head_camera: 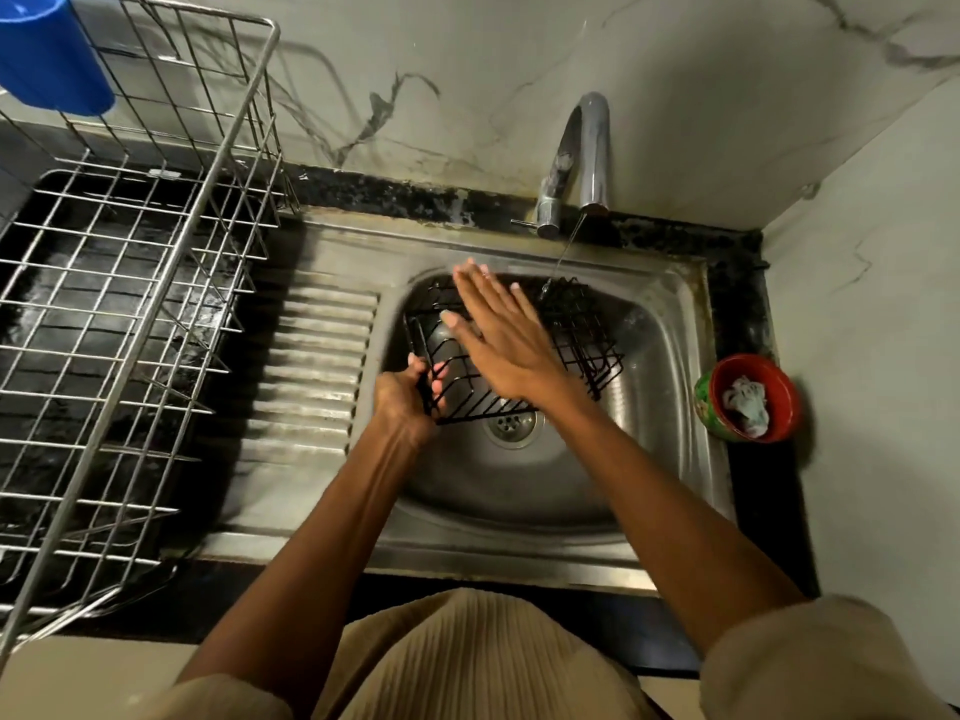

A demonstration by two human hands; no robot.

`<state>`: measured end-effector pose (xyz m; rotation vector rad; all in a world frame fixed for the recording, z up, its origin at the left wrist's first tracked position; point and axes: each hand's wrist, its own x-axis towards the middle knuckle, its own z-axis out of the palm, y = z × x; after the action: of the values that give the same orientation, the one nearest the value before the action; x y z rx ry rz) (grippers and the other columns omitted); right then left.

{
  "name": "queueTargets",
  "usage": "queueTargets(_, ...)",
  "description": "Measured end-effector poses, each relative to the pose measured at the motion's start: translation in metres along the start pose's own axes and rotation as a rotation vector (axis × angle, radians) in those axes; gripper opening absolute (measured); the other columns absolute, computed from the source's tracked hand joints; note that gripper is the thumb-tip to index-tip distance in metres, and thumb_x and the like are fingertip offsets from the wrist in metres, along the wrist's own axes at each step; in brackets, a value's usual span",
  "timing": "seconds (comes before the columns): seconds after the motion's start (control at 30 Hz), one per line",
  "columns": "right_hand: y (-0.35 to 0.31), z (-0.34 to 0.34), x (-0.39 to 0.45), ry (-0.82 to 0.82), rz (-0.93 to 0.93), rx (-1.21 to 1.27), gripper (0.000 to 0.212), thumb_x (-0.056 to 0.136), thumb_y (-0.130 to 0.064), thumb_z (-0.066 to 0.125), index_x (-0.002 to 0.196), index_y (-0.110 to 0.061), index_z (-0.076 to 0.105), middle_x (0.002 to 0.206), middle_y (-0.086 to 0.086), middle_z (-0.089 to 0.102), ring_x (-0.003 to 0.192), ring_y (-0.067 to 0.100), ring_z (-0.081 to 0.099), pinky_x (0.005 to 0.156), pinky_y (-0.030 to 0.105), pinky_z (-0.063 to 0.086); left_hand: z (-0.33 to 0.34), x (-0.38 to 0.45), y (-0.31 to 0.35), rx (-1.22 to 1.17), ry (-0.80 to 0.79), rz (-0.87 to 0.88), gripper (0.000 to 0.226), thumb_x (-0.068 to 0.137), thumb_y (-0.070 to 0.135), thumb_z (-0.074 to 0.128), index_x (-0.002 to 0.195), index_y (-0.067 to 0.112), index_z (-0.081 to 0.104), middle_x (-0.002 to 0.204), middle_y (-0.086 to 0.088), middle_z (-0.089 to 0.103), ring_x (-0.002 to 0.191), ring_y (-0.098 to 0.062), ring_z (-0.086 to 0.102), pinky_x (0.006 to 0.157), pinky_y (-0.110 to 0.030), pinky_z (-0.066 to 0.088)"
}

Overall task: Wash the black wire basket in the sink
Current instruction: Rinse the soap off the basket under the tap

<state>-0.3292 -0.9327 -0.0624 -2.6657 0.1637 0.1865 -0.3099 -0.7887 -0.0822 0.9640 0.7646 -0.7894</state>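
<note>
Left grip (410, 392) clenches the near corner of the black wire basket (566, 330), tilted over the sink (670, 356), while the right grip (498, 335) lies released, flat across its wires. Rubbing seems underway; next, I judge, turn it beneath the faucet (587, 153) stream.

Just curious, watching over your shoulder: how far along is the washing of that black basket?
Midway, I'd say. Done: the black wire basket is in the sink and the tap runs onto it. In hand: the left hand grips its corner while the right hand lies flat over the wires. Left: finishing the rinse and moving it, perhaps to the steel drying rack.
</note>
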Motion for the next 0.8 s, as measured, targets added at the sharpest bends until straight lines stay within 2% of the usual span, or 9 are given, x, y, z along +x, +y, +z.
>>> queueTargets(0.1,0.050,-0.013,0.011,0.103,0.182,-0.039,0.065,0.102,-0.058,0.008,0.159,-0.026,0.007,0.167,0.001,-0.001,0.153,0.016,-0.004,0.124,0.046,-0.004,-0.017,0.001,0.009,-0.039,-0.060,0.030,0.035,0.106,0.018,0.032,0.073,0.024,0.043,0.048,0.004,0.050,0.033,-0.008,0.037,0.039,-0.013,0.025)
queueTargets(0.2,0.068,-0.017,0.021,0.172,0.427,0.001,0.063,0.103,-0.056,0.014,0.149,-0.020,0.040,0.162,0.010,0.027,0.151,0.024,0.017,0.123,0.049,0.011,-0.025,0.007,0.013,0.055,-0.109,0.051,0.035,0.105,0.021,0.033,0.071,0.024,0.041,0.053,0.004,0.045,0.035,-0.009,0.034,0.041,-0.018,0.023)
queueTargets(0.3,0.041,-0.022,0.023,0.255,0.335,-0.020,0.051,0.101,-0.059,0.020,0.120,-0.025,0.054,0.136,0.005,0.049,0.134,0.026,0.036,0.114,0.066,0.016,-0.019,0.008,0.015,0.111,-0.137,0.095,0.038,0.106,0.024,0.034,0.068,0.024,0.041,0.057,0.003,0.042,0.036,-0.009,0.034,0.040,-0.019,0.022)
queueTargets(0.37,0.031,-0.027,0.019,0.265,0.205,0.010,0.049,0.100,-0.060,0.023,0.121,-0.027,0.053,0.136,0.001,0.048,0.132,0.022,0.038,0.113,0.070,0.012,-0.017,0.007,0.022,0.115,-0.148,0.137,0.045,0.105,0.021,0.032,0.061,0.024,0.043,0.058,0.003,0.041,0.036,-0.009,0.034,0.039,-0.018,0.020)
queueTargets(0.47,0.045,-0.038,0.012,0.237,0.123,0.125,0.052,0.102,-0.056,0.023,0.133,-0.026,0.053,0.140,0.000,0.051,0.131,0.019,0.044,0.114,0.063,0.025,-0.016,0.005,0.034,0.119,-0.172,0.237,0.046,0.105,0.022,0.036,0.059,0.021,0.043,0.059,0.003,0.038,0.039,-0.011,0.043,0.033,-0.018,0.025)
queueTargets(0.53,0.056,-0.042,0.007,0.240,0.183,0.195,0.053,0.104,-0.051,0.020,0.132,-0.026,0.057,0.139,0.001,0.053,0.128,0.019,0.048,0.112,0.054,0.031,-0.012,-0.001,0.036,0.205,-0.217,0.351,0.047,0.107,0.023,0.038,0.060,0.018,0.045,0.051,0.004,0.040,0.039,-0.013,0.050,0.031,-0.017,0.030)
queueTargets(0.63,0.063,-0.043,0.011,0.248,0.419,0.507,0.058,0.101,-0.057,0.028,0.115,-0.019,0.069,0.124,0.001,0.056,0.115,0.019,0.054,0.098,0.038,0.043,-0.006,-0.009,0.030,0.366,-0.306,0.476,0.060,0.108,0.021,0.037,0.050,0.020,0.051,0.044,0.003,0.044,0.038,-0.015,0.057,0.031,-0.016,0.033)
queueTargets(0.73,0.073,-0.046,0.024,0.100,0.643,0.711,0.047,0.082,-0.062,0.051,0.097,-0.022,0.071,0.105,0.003,0.068,0.107,0.030,0.064,0.088,0.039,0.052,-0.001,-0.016,0.017,0.501,-0.389,0.569,0.061,0.108,0.032,0.038,0.049,0.015,0.048,0.041,-0.008,0.048,0.035,-0.023,0.056,0.031,-0.017,0.033)
queueTargets(0.8,0.078,-0.048,0.028,-0.005,0.795,0.842,0.041,0.078,-0.057,0.056,0.099,-0.023,0.066,0.100,0.007,0.067,0.099,0.034,0.065,0.074,0.037,0.053,-0.001,-0.021,0.005,0.618,-0.453,0.696,0.062,0.103,0.037,0.048,0.046,0.015,0.053,0.040,-0.016,0.049,0.032,-0.026,0.050,0.032,-0.019,0.034)
